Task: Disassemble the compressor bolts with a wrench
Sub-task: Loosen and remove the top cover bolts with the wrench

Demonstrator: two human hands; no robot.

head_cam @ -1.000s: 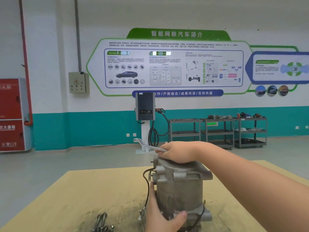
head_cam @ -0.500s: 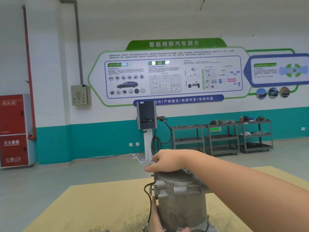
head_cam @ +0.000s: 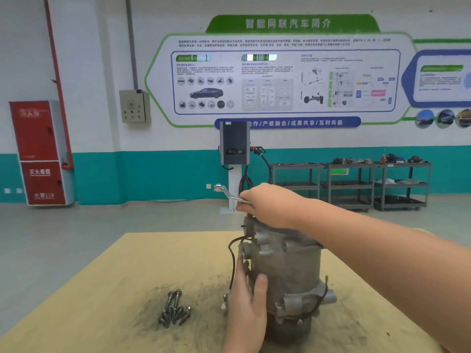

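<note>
Since half a second ago our view has tipped down: the table [head_cam: 153, 263] fills more of the lower picture and the loose bolts [head_cam: 174, 310] are back in sight. Our left hand [head_cam: 248, 301], then mostly cut off at the bottom edge, now shows in full. The wrench [head_cam: 227, 193] sits at much the same angle over the compressor top.

Compressor [head_cam: 285, 271]: grey metal, standing upright on the tan table, a little right of centre. A thin black wire [head_cam: 231, 261] loops down its left side.

Right hand [head_cam: 267, 205]: reaches in from the right over the top of the compressor, fingers curled round the wrench shaft. The free ring end sticks out up and to the left. The working end is hidden under the hand; we cannot tell what it sits on.

Left hand: pressed against the compressor's left side, thumb laid across the front of the body. Fingers go round the far side, out of view.

Bolts: a small heap lying on a dark, smudged patch of table, left of the compressor and apart from it.

Background: wall poster [head_cam: 283, 80], charging unit [head_cam: 234, 143], metal shelf carts [head_cam: 351, 184], red cabinet [head_cam: 40, 151].
</note>
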